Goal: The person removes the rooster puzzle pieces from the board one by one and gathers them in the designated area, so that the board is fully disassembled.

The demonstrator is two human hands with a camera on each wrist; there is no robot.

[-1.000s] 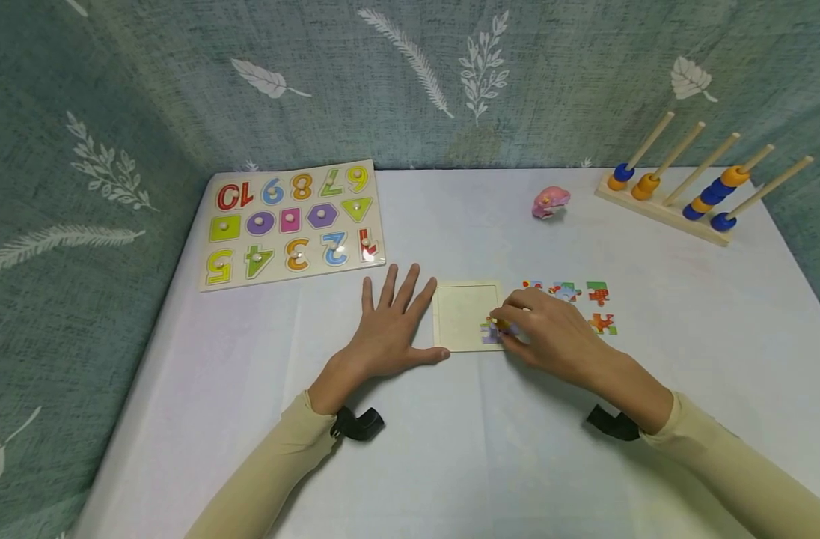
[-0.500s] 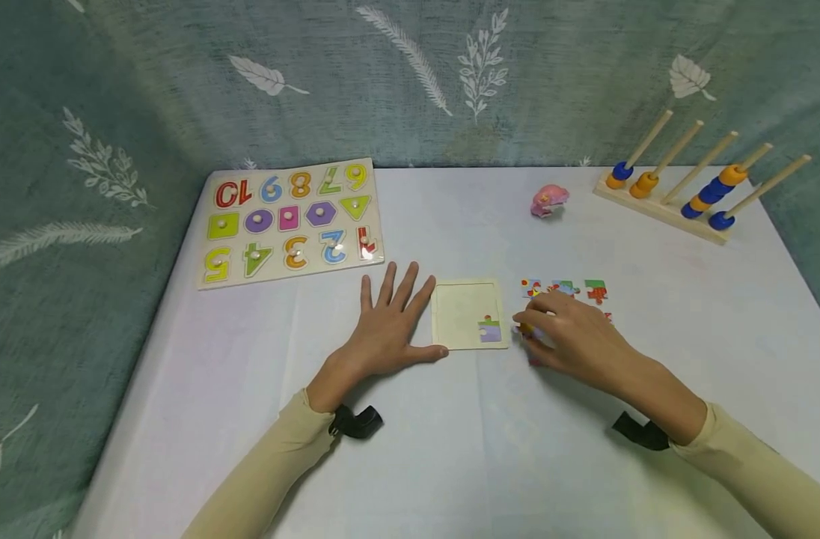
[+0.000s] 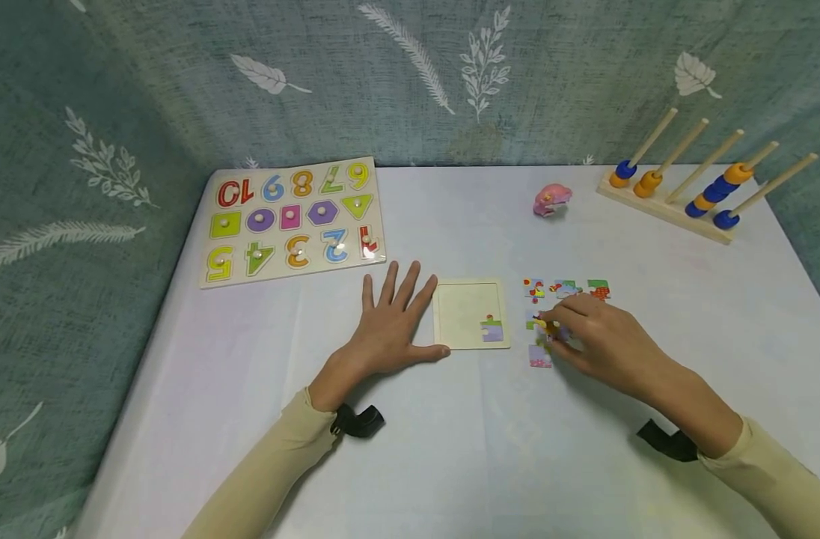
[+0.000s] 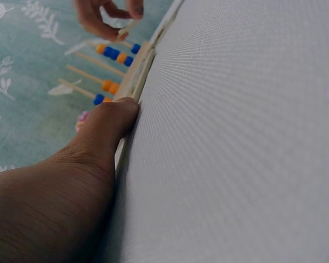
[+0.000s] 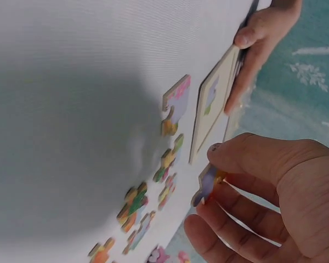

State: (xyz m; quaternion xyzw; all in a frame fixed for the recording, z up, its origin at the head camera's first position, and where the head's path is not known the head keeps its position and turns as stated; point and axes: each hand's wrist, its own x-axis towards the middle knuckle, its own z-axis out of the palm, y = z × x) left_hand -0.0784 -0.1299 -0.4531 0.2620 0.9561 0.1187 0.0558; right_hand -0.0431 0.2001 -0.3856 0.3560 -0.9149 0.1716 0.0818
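Note:
My left hand [image 3: 386, 337] lies spread on the white cloth, its thumb and index fingertip against the left edge of a small square wooden puzzle tray [image 3: 457, 311]. One purple-and-green puzzle piece [image 3: 492, 331] sits in the tray's lower right corner. Right of the tray, my right hand [image 3: 608, 344] pinches another puzzle piece [image 5: 207, 183], purple with some yellow, between thumb and fingers. In the right wrist view that piece is held above the cloth. Beneath and around this hand lie loose pieces, among them a pink-and-purple one [image 3: 540, 356]; the hand partly hides others.
A number-and-shape peg board [image 3: 381, 213] lies at the back left. At the back right stands a wooden bead abacus [image 3: 666, 214] with upright rods. Between them sits a pink toy figure [image 3: 552, 201]. Patterned green fabric [image 3: 316, 112] rises behind the table.
My right hand has moved right, from over the tray to over the loose pieces, still pinching its piece. The corner piece stays in the tray. My left hand keeps its place.

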